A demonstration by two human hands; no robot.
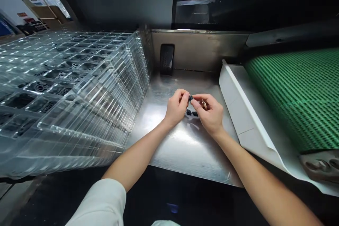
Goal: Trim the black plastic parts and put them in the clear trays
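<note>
My left hand (177, 107) and my right hand (209, 113) meet above a brushed steel table (180, 152). Their fingertips pinch a small round black part (190, 98) from either side. A small shiny item (203, 104) shows within the curl of my right fingers, but I cannot tell what it is. Just below my fingers, two similar dark parts (188, 112) (195, 114) lie on the steel, close together.
A tall stack of clear plastic trays (79, 88) with dark round parts in its cells stands to the left. White paper (251, 120) lines the right edge, beside a green mesh conveyor belt (296, 95). A black rectangular object (167, 59) stands against the steel back wall.
</note>
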